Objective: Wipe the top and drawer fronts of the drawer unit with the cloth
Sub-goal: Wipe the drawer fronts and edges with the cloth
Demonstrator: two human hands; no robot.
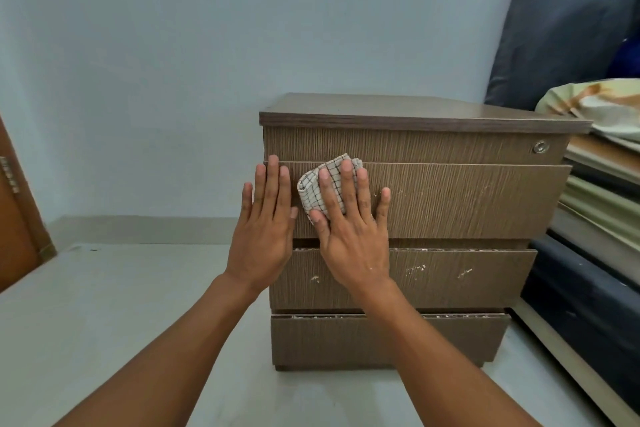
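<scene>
- Head view: a brown drawer unit (433, 204) is seen standing on a pale floor (104, 322) against a light blue wall (173, 62).
- A checked cloth (320, 184), bunched up, is pressed against the second drawer front (467, 201), at its left end just under the top drawer.
- The right hand (353, 236) is laid flat over the cloth with fingers spread; the cloth is pinned under the fingers and thumb rather than clenched.
- The left hand (265, 229) is held open and flat, fingers together, at the unit's left edge, just beside the cloth.
- A round lock (540, 147) is set at the right end of the top drawer.
- White flecks (415, 269) are scattered on the third drawer front, right of the right wrist.
- Stacked bedding (602, 163) is piled to the right of the unit.
</scene>
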